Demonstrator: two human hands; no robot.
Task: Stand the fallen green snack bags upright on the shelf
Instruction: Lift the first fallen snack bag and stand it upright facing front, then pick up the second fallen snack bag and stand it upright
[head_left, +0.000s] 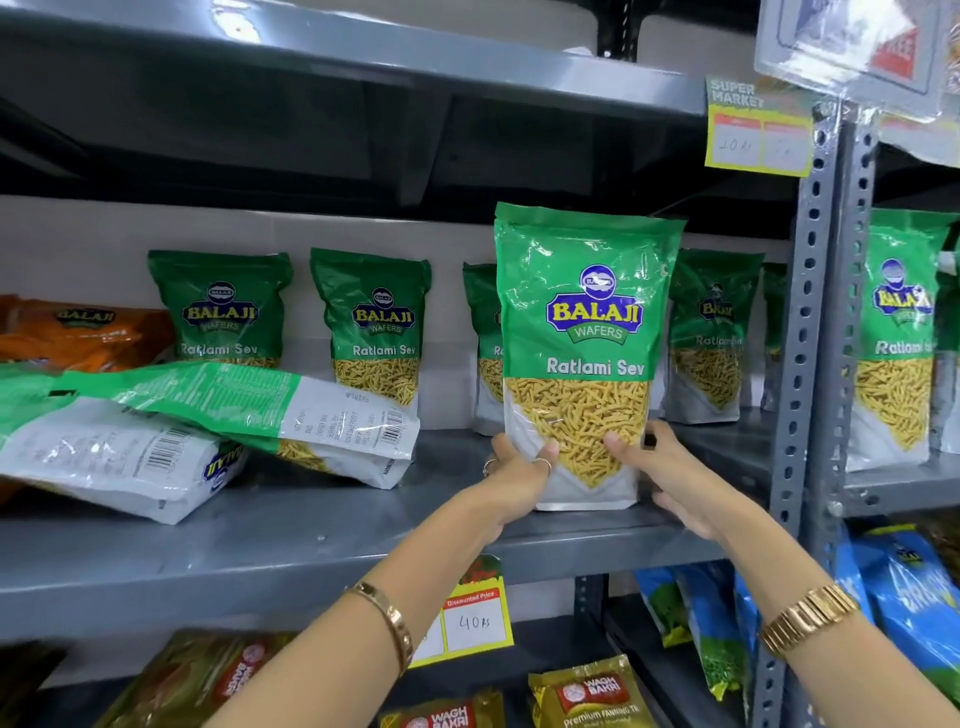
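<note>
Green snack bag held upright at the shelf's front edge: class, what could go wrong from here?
1. The green snack bag stands near the shelf lip; once the left hand and right hand let go, it may tip forward.
2. The fallen bags lie stacked and slanted; they might slide.

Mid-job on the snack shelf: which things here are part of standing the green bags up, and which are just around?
Part of the job:
- held green bag, upright, both hands on its base
- left hand
- right hand
- two fallen green bags
- shelf

Just around:
- orange bag
- price tag
- blue bags
- tea packets
</note>
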